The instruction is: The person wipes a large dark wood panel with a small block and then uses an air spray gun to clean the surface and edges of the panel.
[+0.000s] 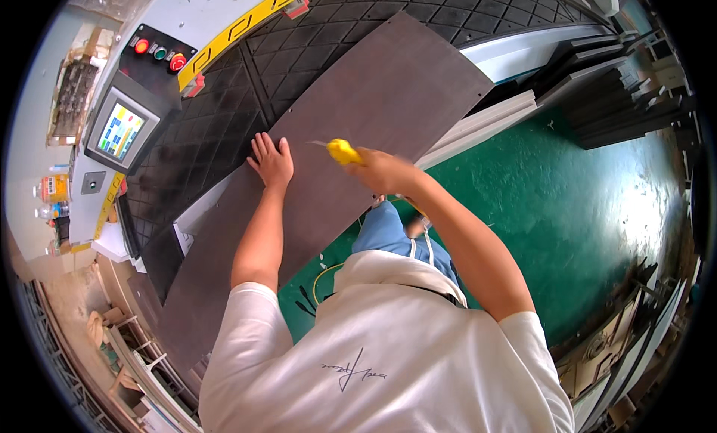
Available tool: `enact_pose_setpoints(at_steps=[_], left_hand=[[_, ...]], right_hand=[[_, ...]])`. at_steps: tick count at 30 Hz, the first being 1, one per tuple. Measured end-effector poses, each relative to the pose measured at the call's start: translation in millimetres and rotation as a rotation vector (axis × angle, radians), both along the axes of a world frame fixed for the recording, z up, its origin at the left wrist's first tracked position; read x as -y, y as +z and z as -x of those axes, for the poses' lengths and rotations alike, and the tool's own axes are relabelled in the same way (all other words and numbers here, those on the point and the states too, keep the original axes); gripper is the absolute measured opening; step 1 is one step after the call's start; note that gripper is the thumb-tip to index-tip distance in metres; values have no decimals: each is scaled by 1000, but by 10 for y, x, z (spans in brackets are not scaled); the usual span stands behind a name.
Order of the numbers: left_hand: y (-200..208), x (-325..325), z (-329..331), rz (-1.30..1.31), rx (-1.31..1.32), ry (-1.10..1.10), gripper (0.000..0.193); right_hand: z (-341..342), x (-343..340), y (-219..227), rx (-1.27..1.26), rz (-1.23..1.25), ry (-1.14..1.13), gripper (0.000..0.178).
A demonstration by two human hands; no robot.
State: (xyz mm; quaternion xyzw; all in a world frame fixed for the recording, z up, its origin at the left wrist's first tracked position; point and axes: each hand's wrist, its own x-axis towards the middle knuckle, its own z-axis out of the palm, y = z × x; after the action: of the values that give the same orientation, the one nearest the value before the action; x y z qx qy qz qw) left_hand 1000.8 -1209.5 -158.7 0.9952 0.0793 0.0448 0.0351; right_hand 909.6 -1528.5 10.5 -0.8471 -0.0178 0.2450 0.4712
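Observation:
A long dark brown-grey panel (373,89) lies slantwise across the black ribbed machine bed, with small holes near its edges. My left hand (272,162) rests flat on it by the far edge, fingers spread and holding nothing. Above the panel, my right hand (382,171) is wrapped around a yellow air blow gun (343,151). Its thin nozzle points left, toward my left hand. The hand is slightly blurred, and its fingers partly hide the grip. A thin yellow hose (323,274) shows below the panel, near my legs.
A control screen (121,133) and push buttons (160,53) are on the machine at left. A yellow guard strip (243,22) runs along its far side. Stacked pale boards (485,127) and dark panels (627,112) stand at right, beside the green floor (567,231).

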Motion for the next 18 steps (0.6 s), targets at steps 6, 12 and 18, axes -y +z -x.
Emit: enact_pose_setpoints(at_steps=[6,12,18], left_hand=[[29,647,-458,17,72,-153,74],[106,979,-697,104,34,-135,75],[134,1759,-1161,113,104,-419,77]], right_hand=[[-832,-441,-212,92,117,31,55],[-1295,-38,-25,-90,152,86,50],[-1853,1235,60,-9,366,-563,49]])
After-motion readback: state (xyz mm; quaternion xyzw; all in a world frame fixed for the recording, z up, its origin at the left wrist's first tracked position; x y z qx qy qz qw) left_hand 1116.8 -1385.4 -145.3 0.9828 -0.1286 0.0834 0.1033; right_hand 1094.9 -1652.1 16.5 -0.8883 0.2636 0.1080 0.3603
